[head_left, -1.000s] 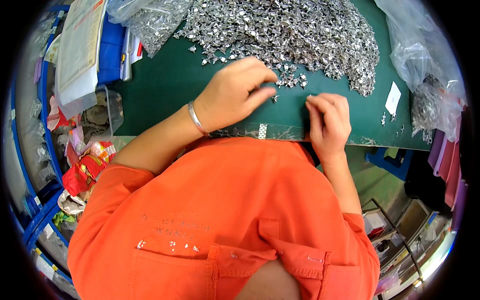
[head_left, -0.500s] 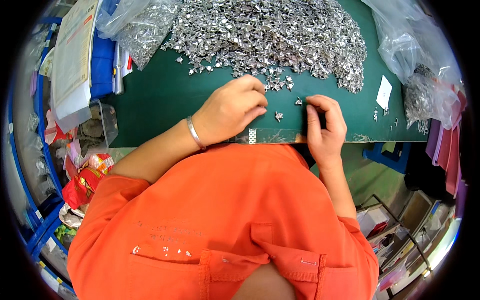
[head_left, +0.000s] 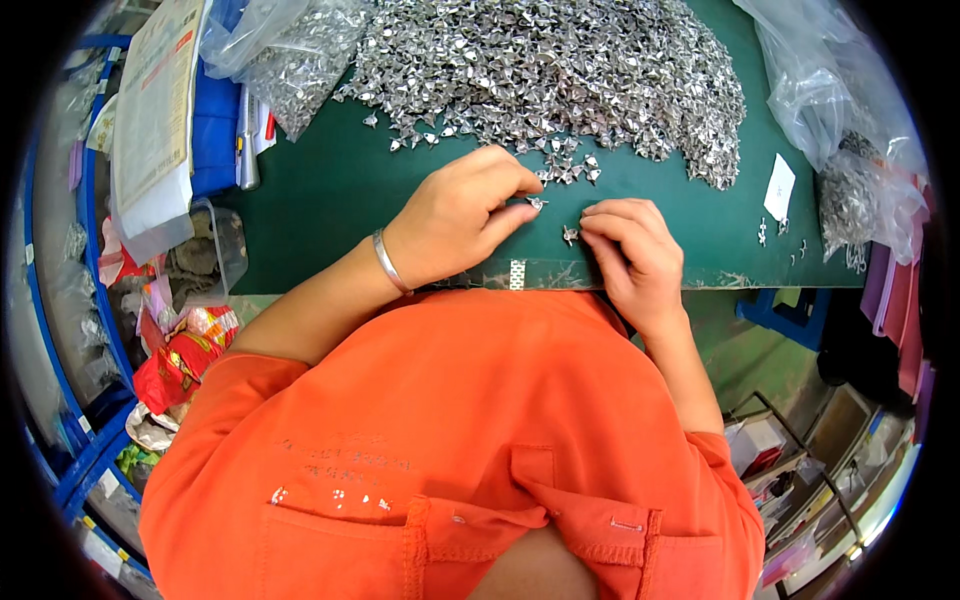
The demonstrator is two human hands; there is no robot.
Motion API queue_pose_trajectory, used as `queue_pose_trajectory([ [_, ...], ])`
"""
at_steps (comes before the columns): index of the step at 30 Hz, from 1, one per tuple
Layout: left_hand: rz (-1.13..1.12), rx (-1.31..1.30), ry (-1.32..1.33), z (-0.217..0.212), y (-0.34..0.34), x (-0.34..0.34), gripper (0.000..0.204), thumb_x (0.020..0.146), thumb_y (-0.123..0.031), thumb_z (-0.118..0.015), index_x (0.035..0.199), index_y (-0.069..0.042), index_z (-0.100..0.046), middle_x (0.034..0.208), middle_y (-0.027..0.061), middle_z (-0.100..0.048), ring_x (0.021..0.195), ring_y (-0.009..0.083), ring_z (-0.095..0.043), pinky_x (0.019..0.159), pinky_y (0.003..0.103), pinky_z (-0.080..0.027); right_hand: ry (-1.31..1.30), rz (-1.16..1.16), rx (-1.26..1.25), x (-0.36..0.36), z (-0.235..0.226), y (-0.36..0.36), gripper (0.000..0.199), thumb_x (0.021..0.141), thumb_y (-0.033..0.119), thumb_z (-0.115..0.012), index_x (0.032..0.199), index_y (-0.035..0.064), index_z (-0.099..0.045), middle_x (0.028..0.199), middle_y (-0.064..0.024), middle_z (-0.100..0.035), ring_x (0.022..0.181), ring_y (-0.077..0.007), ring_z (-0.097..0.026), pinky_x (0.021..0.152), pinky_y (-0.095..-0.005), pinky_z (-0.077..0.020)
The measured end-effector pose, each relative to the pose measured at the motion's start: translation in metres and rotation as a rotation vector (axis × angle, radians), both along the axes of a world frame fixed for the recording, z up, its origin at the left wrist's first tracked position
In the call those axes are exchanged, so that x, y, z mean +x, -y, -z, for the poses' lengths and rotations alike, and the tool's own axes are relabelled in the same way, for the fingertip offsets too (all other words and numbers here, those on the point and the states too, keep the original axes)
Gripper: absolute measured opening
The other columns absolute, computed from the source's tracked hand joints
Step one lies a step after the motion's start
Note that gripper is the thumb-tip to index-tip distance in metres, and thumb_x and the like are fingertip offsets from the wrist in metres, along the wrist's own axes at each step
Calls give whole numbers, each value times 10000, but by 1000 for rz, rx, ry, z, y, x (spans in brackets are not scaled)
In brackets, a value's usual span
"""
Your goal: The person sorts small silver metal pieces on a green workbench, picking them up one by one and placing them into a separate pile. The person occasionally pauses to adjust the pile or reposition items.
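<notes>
Left hand: your left hand [head_left: 455, 215] rests on the green worktop [head_left: 330, 190], fingers curled together, thumb and fingertips pinched on a small metal clip [head_left: 537, 203].
Right hand: your right hand [head_left: 630, 250] lies just beside the left one, fingers bent down and closed on a second small metal clip [head_left: 571, 235] at its fingertips.
Clips: the two pieces sit between your hands, near each other — whether they touch cannot be told.
Pile: a big heap of the same silver clips [head_left: 560, 70] lies just beyond both hands, a few strays reaching your left fingertips.
Wrist: a silver bangle [head_left: 385, 262] circles your left wrist.
Left of the left hand: a clear bag of clips [head_left: 285, 50] and a stack of papers [head_left: 150, 110].
Right of the right hand: a white slip [head_left: 779, 187] — beyond it, another clear bag [head_left: 850, 130].
</notes>
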State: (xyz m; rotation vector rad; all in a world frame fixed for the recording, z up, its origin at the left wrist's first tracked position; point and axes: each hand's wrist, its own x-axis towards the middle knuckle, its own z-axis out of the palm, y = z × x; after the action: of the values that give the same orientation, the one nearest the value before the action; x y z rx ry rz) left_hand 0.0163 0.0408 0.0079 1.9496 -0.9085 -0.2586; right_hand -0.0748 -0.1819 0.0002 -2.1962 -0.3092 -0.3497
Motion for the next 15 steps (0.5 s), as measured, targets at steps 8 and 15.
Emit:
queue_pose_trajectory([
  [8, 17, 106, 186, 4, 7, -2, 205, 798, -56, -773, 978, -40, -677, 954, 94, -608, 852, 261, -629, 722, 354, -517, -43, 217, 77, -13, -3, 9, 146, 834, -95, -682, 945, -2, -686, 945, -133, -705, 859, -267, -675, 750, -323, -539],
  [15, 160, 104, 122, -3, 0, -2, 214, 789, -67, -780, 977, -43, -682, 960, 93, -606, 887, 286, -623, 771, 373, -509, -40, 89, -13, -7, 1, -2, 289, 764, -56, -740, 1028, 33, -662, 994, -116, -699, 915, -305, -655, 807, -374, -520],
])
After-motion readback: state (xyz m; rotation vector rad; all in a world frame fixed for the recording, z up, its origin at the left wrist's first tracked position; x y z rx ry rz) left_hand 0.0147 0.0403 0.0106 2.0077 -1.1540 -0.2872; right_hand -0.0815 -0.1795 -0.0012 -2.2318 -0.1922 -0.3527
